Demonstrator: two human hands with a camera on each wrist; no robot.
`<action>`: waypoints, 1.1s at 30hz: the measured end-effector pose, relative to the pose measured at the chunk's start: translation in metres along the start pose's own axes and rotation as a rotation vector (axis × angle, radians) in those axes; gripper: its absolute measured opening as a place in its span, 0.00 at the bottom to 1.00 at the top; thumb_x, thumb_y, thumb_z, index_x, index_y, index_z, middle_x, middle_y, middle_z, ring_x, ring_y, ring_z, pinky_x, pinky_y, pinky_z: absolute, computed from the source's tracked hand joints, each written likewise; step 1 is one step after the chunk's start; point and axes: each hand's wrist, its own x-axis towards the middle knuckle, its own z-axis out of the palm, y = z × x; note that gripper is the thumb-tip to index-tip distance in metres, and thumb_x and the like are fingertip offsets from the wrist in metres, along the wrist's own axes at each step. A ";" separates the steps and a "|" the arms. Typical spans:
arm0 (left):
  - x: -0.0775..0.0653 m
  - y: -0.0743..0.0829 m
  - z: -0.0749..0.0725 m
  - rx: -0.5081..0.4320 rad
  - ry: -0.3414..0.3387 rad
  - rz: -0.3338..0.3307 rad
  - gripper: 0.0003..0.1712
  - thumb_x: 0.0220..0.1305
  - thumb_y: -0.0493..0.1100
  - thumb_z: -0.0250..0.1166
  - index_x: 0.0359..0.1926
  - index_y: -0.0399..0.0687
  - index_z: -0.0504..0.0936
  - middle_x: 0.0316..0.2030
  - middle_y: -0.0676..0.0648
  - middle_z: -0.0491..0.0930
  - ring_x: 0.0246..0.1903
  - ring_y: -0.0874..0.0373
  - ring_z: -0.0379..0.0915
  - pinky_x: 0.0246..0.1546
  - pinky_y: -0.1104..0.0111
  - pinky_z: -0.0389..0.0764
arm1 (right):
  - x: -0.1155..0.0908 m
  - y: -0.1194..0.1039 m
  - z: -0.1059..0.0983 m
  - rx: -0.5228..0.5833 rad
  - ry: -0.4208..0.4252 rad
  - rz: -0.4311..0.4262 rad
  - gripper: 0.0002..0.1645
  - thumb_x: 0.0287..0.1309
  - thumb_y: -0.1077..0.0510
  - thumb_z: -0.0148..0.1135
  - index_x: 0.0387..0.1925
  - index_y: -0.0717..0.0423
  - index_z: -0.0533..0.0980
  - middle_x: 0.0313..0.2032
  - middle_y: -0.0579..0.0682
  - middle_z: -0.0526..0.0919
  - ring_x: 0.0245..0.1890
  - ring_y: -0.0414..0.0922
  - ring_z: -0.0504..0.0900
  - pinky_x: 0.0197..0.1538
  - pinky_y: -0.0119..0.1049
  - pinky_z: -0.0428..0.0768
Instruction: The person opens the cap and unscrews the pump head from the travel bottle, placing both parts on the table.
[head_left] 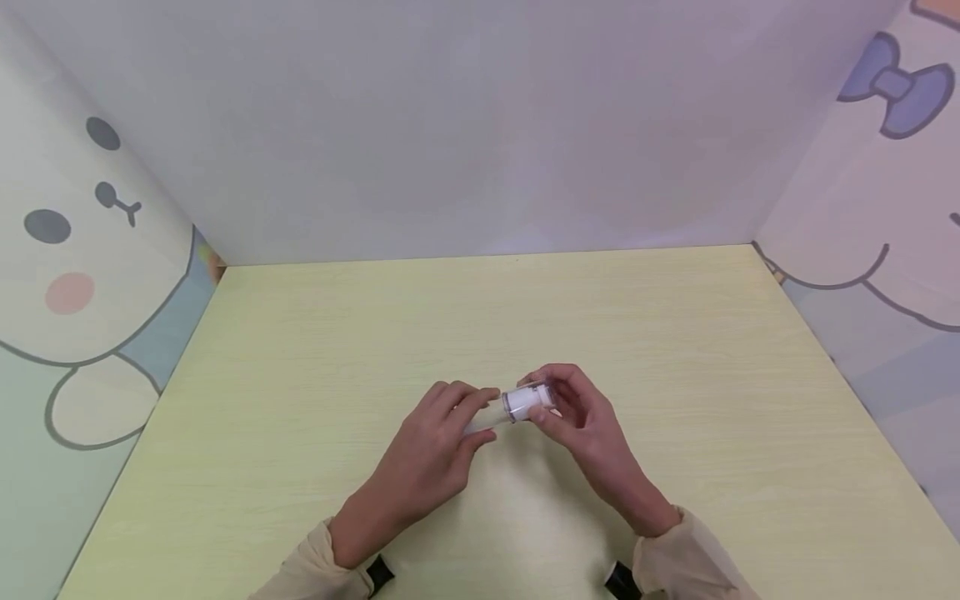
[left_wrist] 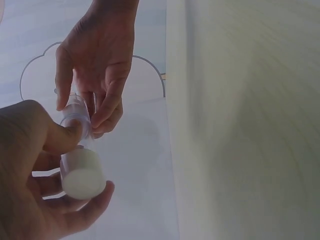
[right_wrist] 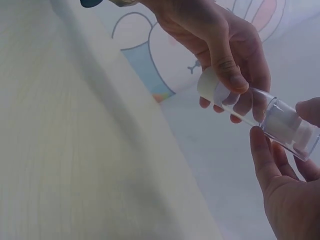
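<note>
A clear cylindrical bottle [head_left: 487, 415] is held over the table between both hands, lying nearly level. My left hand [head_left: 429, 450] grips its body, with the thumb on one side and the fingers on the other. At that end is a white base [left_wrist: 84, 177], which shows in the left wrist view. The bottle's other end has a clear cap [right_wrist: 286, 125] with a white part inside. My right hand [head_left: 588, 429] pinches this capped end between thumb and fingers. In the right wrist view, the cap sits against the body in one line.
Beneath the hands spreads a pale wood-grain table [head_left: 315, 333]. A plain whitish wall [head_left: 480, 125] rises behind it. Printed cartoon panels [head_left: 67, 333] stand along the left and right sides. Black pieces [head_left: 621, 581] show at both sleeve cuffs.
</note>
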 end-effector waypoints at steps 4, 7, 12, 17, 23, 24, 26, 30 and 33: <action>0.000 -0.001 -0.001 0.019 -0.014 0.005 0.24 0.61 0.42 0.70 0.58 0.50 0.78 0.46 0.54 0.77 0.42 0.60 0.71 0.39 0.72 0.77 | 0.002 -0.002 -0.002 -0.053 -0.054 -0.029 0.23 0.62 0.67 0.62 0.57 0.58 0.68 0.53 0.56 0.74 0.50 0.41 0.77 0.47 0.28 0.82; 0.000 0.000 -0.002 0.033 -0.018 0.014 0.23 0.61 0.42 0.70 0.58 0.50 0.77 0.46 0.53 0.77 0.42 0.59 0.71 0.40 0.72 0.77 | 0.002 -0.003 -0.002 -0.104 -0.089 -0.049 0.21 0.62 0.67 0.62 0.55 0.56 0.70 0.52 0.54 0.74 0.48 0.42 0.76 0.45 0.29 0.82; -0.001 0.000 -0.001 0.043 -0.026 0.016 0.23 0.61 0.41 0.69 0.58 0.50 0.77 0.46 0.53 0.77 0.43 0.59 0.71 0.41 0.72 0.78 | 0.002 -0.004 -0.002 -0.167 -0.099 -0.062 0.19 0.62 0.65 0.63 0.53 0.53 0.71 0.52 0.51 0.75 0.46 0.43 0.76 0.46 0.31 0.83; -0.001 -0.001 -0.001 0.058 -0.024 0.013 0.24 0.60 0.42 0.70 0.58 0.50 0.77 0.46 0.53 0.77 0.43 0.59 0.71 0.41 0.73 0.78 | 0.002 -0.005 -0.003 -0.198 -0.089 -0.064 0.18 0.62 0.64 0.63 0.53 0.52 0.71 0.51 0.50 0.75 0.46 0.43 0.76 0.46 0.33 0.83; -0.001 -0.003 -0.001 0.066 -0.016 0.007 0.25 0.59 0.42 0.71 0.58 0.49 0.78 0.46 0.53 0.78 0.43 0.60 0.71 0.41 0.72 0.78 | 0.002 -0.007 -0.008 -0.226 -0.076 -0.086 0.19 0.62 0.66 0.63 0.53 0.54 0.72 0.52 0.53 0.76 0.48 0.44 0.79 0.48 0.33 0.84; -0.001 -0.003 -0.001 0.065 -0.017 0.004 0.25 0.59 0.42 0.71 0.58 0.49 0.78 0.46 0.53 0.78 0.43 0.60 0.71 0.41 0.72 0.78 | 0.002 -0.007 -0.009 -0.229 -0.074 -0.089 0.19 0.62 0.67 0.63 0.53 0.54 0.72 0.52 0.54 0.76 0.48 0.43 0.79 0.48 0.33 0.84; -0.001 -0.004 -0.001 0.065 -0.020 -0.003 0.25 0.59 0.41 0.71 0.58 0.50 0.78 0.47 0.53 0.78 0.43 0.60 0.71 0.41 0.72 0.78 | 0.003 -0.008 -0.011 -0.233 -0.073 -0.092 0.19 0.62 0.68 0.62 0.53 0.54 0.72 0.53 0.56 0.76 0.50 0.43 0.79 0.50 0.33 0.84; -0.001 -0.004 -0.001 0.061 -0.027 -0.022 0.25 0.59 0.41 0.71 0.58 0.50 0.78 0.47 0.54 0.78 0.44 0.60 0.72 0.41 0.72 0.78 | 0.004 -0.011 -0.014 -0.239 -0.074 -0.103 0.19 0.61 0.69 0.62 0.53 0.55 0.72 0.54 0.59 0.75 0.52 0.43 0.79 0.52 0.34 0.83; -0.002 -0.004 -0.002 0.059 -0.031 -0.034 0.25 0.59 0.42 0.71 0.58 0.51 0.78 0.47 0.54 0.78 0.44 0.60 0.72 0.41 0.72 0.79 | 0.004 -0.013 -0.017 -0.242 -0.073 -0.111 0.20 0.61 0.70 0.61 0.53 0.57 0.72 0.54 0.60 0.75 0.52 0.43 0.80 0.53 0.35 0.83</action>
